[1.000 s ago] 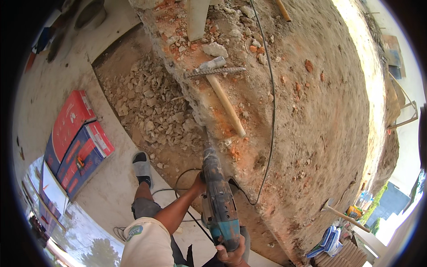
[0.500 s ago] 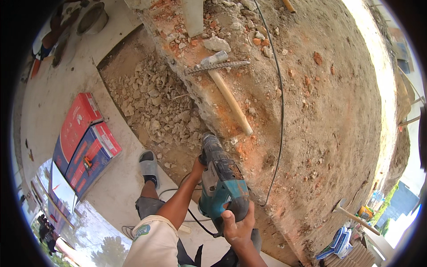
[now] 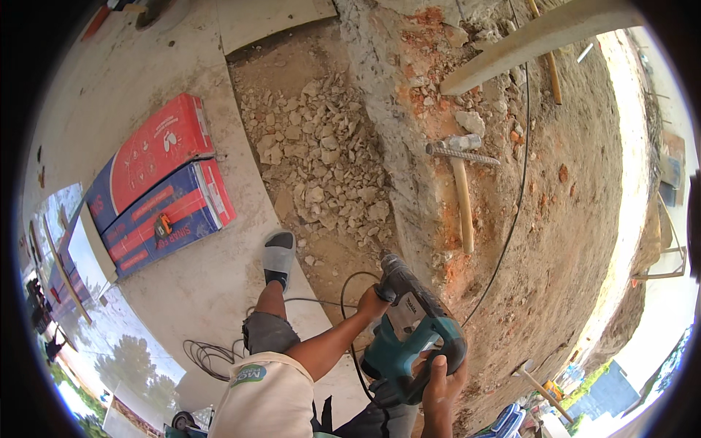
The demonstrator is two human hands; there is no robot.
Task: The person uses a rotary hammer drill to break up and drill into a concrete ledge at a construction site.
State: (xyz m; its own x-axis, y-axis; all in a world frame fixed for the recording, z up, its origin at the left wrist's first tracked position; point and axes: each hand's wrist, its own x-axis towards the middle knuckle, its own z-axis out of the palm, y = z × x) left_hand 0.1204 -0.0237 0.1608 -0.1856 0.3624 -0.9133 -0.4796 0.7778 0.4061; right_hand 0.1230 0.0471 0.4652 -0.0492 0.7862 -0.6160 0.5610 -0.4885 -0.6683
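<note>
Both my hands hold a teal and black rotary hammer (image 3: 410,317), its nose angled down over the rubble beside the broken wall edge. My left hand (image 3: 372,304) is closed around the side handle near the front. At the back, my right hand (image 3: 445,381) wraps the rear grip, with the thumb showing on top; the trigger finger is hard to see. The bit is short in view, and I cannot tell whether its tip touches anything. Broken stone rubble (image 3: 314,153) fills the trench ahead. On the ledge lies a wooden-handled hammer (image 3: 464,208) with a ribbed steel bar (image 3: 475,155) across it.
Red and blue boxes (image 3: 150,153) lie on the pale floor at left, with an orange tape measure (image 3: 163,225) on top. A black cable (image 3: 523,153) runs along the dirt; more cable (image 3: 208,358) coils behind my leg. A long board (image 3: 533,45) juts over the ledge. Another hammer (image 3: 544,388) lies at lower right.
My view has swung, so the scene sits further right and turned. The rotary hammer's nose has come back toward me along the wall edge. Both hands keep their hold.
</note>
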